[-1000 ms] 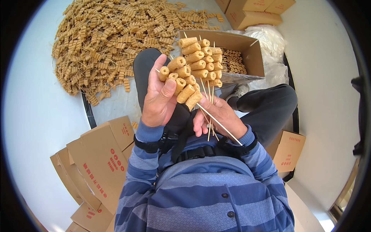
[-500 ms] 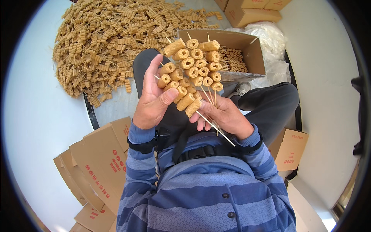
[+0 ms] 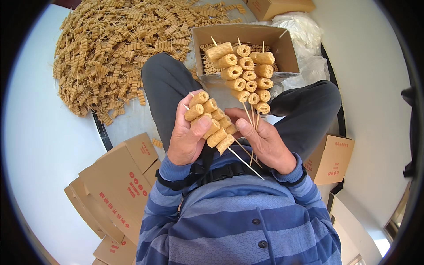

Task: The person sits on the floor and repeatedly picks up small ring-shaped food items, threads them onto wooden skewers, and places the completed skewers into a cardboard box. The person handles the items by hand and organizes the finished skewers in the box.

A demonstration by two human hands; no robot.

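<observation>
My left hand is closed around two skewers of golden-brown hollow rolls, its thumb pressed on the rolls. Their bare stick ends slant down to the right, below my other hand. Three more skewers with the same ring-shaped rolls fan upward from my right hand, which pinches their bare sticks between thumb and fingers. Pointed tips stick out above the top rolls. Both hands are above my lap, close together. Part of the right fingers is hidden behind the left bunch.
A large heap of skewered rolls covers the floor at the far left. Past my crossed legs stands an open cardboard box holding packed skewers. Clear plastic lies beside it. Flattened cartons lean at the left; another carton stands at the right.
The two bunches have come apart: the right hand's three skewers have shifted right, and the left hand has moved slightly right and down with its two.
</observation>
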